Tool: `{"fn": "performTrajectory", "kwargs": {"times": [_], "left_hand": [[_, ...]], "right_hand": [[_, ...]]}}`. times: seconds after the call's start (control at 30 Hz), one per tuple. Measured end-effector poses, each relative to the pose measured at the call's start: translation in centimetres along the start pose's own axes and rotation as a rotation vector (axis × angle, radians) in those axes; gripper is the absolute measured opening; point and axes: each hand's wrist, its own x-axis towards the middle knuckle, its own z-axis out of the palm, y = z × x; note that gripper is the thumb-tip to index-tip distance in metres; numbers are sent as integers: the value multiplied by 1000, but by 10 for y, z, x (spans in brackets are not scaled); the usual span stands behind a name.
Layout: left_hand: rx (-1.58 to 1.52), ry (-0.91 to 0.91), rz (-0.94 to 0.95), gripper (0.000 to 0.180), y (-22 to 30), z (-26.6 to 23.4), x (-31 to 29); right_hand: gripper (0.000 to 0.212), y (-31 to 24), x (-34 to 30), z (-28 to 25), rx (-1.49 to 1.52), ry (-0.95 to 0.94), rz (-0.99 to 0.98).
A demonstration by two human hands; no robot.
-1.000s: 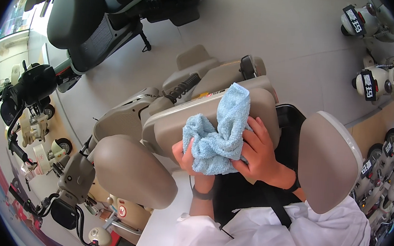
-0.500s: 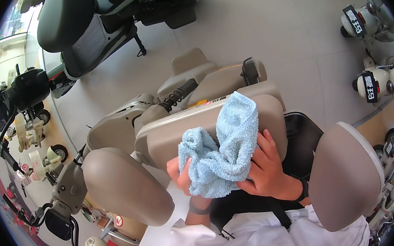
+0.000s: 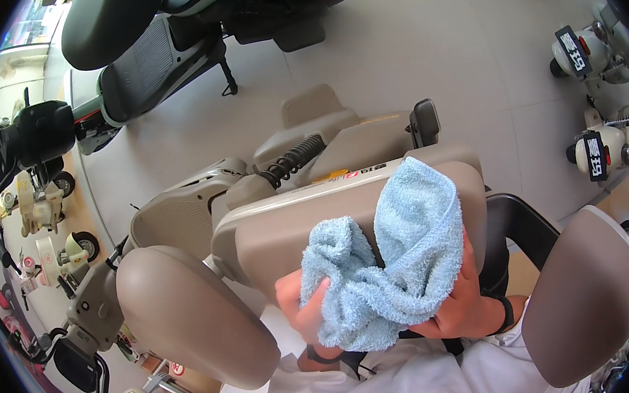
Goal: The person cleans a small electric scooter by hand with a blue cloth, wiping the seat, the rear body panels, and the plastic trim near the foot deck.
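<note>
A light blue terry towel (image 3: 415,243) hangs bunched and folded between my hands, in front of the brown scooter seat (image 3: 280,242). My left hand (image 3: 298,300) is closed on the towel's lower left part, thumb on top. On the other side my right hand (image 3: 462,303) grips the towel's right edge, its fingers mostly hidden behind the cloth. The seat belongs to a beige scooter with a coil spring (image 3: 293,161) and a ribbed footboard (image 3: 186,211). Whether the towel touches the seat is hard to tell.
Two brown padded seats flank me, a left one (image 3: 192,313) and a right one (image 3: 589,303). A black scooter (image 3: 155,55) stands at the far left on a grey tiled floor (image 3: 432,49). Small cream scooters (image 3: 618,148) line the right side; others stand at left.
The towel and both hands have moved right and nearer to me in the picture, as the view shifted too. More of my right hand's fingers are covered by the towel.
</note>
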Motion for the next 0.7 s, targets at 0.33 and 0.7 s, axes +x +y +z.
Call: {"fn": "performTrajectory", "kwargs": {"times": [0.33, 0.7], "left_hand": [[-1, -2, 569, 28, -24, -4, 4], [138, 7, 649, 50, -14, 2, 4]], "right_hand": [[47, 8, -8, 1, 9, -88, 16], [74, 2, 9, 1, -163, -72, -70]]}}
